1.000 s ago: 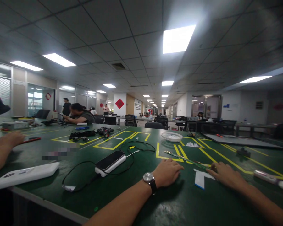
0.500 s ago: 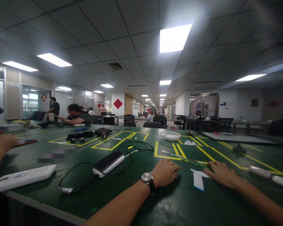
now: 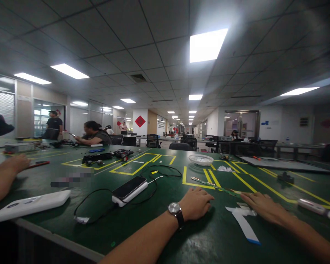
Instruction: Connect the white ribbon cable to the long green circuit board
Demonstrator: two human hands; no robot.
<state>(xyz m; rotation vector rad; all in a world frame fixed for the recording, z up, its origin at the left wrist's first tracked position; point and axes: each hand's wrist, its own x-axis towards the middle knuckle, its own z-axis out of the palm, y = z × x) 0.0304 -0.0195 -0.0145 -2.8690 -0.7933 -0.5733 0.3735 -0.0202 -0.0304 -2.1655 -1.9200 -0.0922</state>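
My left hand (image 3: 196,203), with a watch (image 3: 174,208) on its wrist, rests on the green table, its fingers stretched forward and loosely bent, holding nothing visible. My right hand (image 3: 262,207) lies low to the right, fingers extended leftward. Its fingertips are at a white flat ribbon cable (image 3: 244,223) with a blue end; whether they touch it I cannot tell. Small pale pieces (image 3: 246,209) lie beside those fingers. A thin green strip (image 3: 209,182), like a narrow circuit board, runs from the table's middle to near my right fingertips.
Left of my hands, a phone (image 3: 129,187) lies on a white block with a black cable (image 3: 92,190). A white basket (image 3: 200,159), crumpled paper (image 3: 224,169) and a white device (image 3: 312,206) are around. A co-worker's hand (image 3: 13,165) is at the left, near a white case (image 3: 33,206).
The ribbon cable has swung so its blue end points further right and nearer me. Pale pieces now show by my right fingers. The view has shifted slightly; my left hand stays on the table.
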